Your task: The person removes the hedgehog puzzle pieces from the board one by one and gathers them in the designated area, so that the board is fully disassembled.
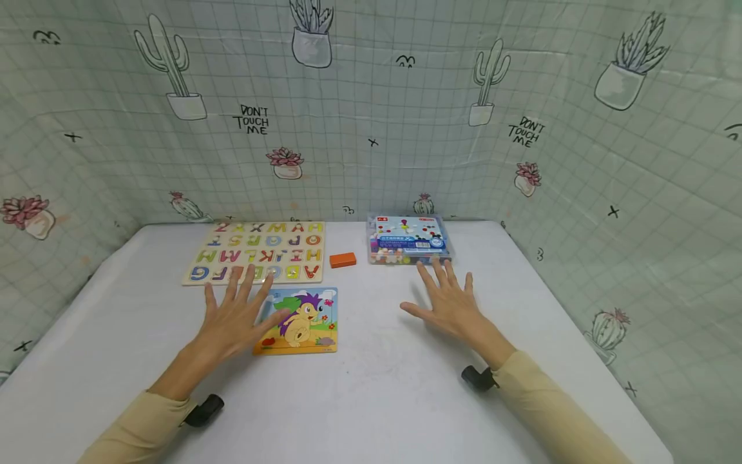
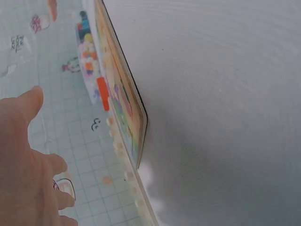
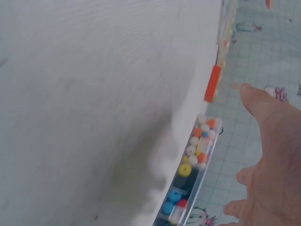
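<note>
My left hand (image 1: 232, 325) is spread with straight fingers over the left edge of a hedgehog picture puzzle (image 1: 307, 322), its fingertips overlapping the wooden alphabet board (image 1: 272, 251) in the head view. Nothing is in its grasp. On the other side, my right hand (image 1: 452, 306) hovers palm down with fingers fanned out, holding nothing. Just beyond its fingertips lies a clear plastic case (image 1: 408, 241) of colored beads with a blue and white label. An orange block (image 1: 343, 260) sits between the alphabet board and the case. The right wrist view shows round beads (image 3: 190, 150) through the case wall.
A white table (image 1: 371, 399) carries all these things. Behind it and along both sides hangs a checkered cloth (image 1: 371, 96) printed with cacti and potted plants. Dark wrist cameras are strapped below both hands, at the ends of the beige sleeves (image 1: 145, 419).
</note>
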